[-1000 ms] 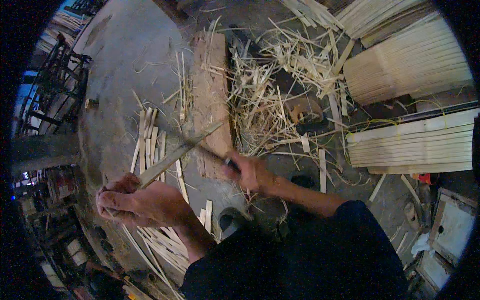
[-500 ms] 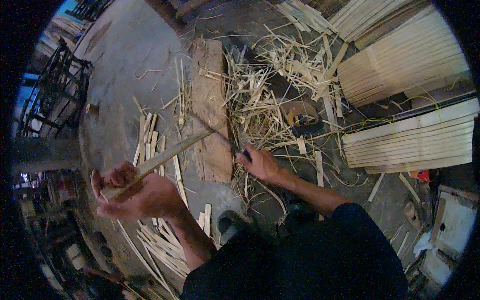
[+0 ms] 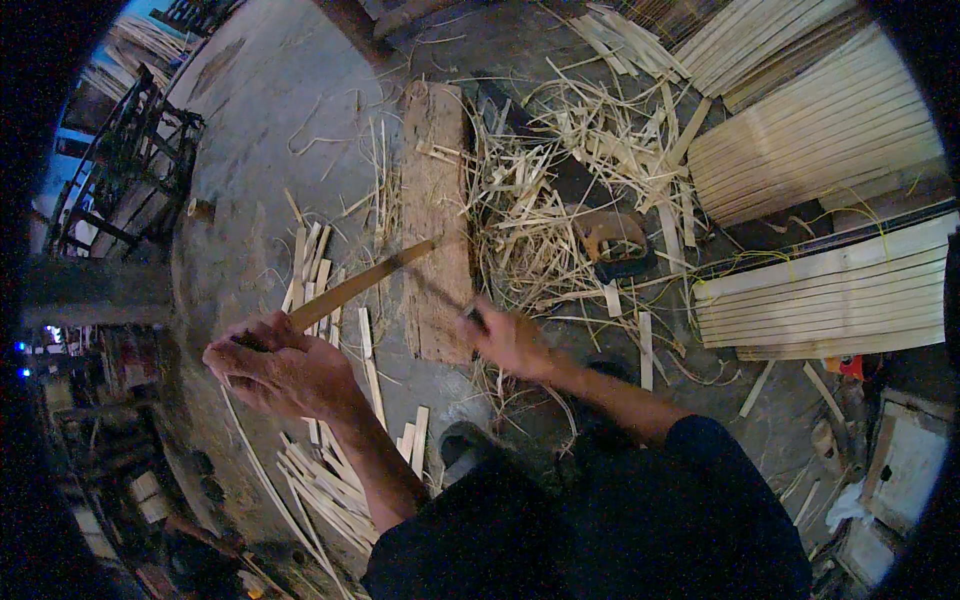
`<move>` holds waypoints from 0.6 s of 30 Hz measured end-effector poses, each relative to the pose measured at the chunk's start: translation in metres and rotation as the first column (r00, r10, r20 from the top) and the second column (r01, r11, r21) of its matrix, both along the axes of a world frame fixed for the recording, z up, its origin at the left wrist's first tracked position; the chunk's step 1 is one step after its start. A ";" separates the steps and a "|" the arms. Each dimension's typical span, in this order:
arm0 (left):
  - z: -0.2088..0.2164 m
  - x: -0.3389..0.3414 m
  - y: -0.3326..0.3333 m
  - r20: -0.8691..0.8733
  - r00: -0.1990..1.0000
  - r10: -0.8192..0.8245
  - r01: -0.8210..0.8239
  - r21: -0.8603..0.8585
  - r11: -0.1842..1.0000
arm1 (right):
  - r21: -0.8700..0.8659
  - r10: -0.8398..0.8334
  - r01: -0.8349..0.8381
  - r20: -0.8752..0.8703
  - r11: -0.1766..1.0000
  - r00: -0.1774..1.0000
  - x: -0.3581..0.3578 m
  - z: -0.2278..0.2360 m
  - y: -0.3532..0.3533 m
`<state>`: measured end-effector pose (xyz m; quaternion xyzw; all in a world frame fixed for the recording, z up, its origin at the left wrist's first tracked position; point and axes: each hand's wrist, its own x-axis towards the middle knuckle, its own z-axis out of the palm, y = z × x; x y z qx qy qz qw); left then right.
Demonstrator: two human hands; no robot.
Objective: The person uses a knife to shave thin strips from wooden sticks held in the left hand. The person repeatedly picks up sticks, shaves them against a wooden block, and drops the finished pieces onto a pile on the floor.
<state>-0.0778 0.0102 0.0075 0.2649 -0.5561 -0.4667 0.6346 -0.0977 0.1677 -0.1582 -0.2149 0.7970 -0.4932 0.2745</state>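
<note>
My left hand [image 3: 285, 368] is closed around one end of a flat bamboo strip [image 3: 362, 282], with the back of the hand turned up. The strip slants up to the right, and its far end is over a thick, rough wooden block [image 3: 437, 170]. My right hand [image 3: 512, 345] grips the dark handle of a knife [image 3: 440, 292]. Motion smears its blade, which points up and left over the block, on the near side of the strip's far end. Whether blade and strip touch I cannot tell.
Curly shavings [image 3: 520, 200] heap right of the block, with a brown curved object [image 3: 612, 238] among them. Cut strips [image 3: 325, 480] lie on the floor at lower left. Slatted panels [image 3: 820, 130] stand at right; a dark frame [image 3: 130, 165] is at far left.
My left hand has rolled from palm up to back up, turning the strip with it. The knife blade has shifted off the strip's far end toward me. The view has moved slightly.
</note>
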 end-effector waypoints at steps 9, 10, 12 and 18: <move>-0.006 0.013 -0.019 -0.192 0.975 -0.113 0.123 0.041 0.992 | -0.084 0.073 -0.079 -0.076 0.993 0.994 0.010 0.037 0.012; -0.009 0.016 -0.023 -0.228 0.963 -0.145 0.152 0.014 0.988 | -0.127 0.136 -0.148 -0.100 0.981 0.986 0.014 0.049 0.007; -0.013 0.021 -0.015 0.373 0.803 0.465 -0.243 -0.508 0.827 | -0.237 0.114 -0.158 -0.189 0.959 0.975 0.028 0.046 -0.005; -0.019 0.015 -0.020 0.477 0.629 0.614 -0.210 -0.657 0.724 | 0.201 -0.079 0.090 -0.061 0.975 0.995 -0.012 -0.061 0.020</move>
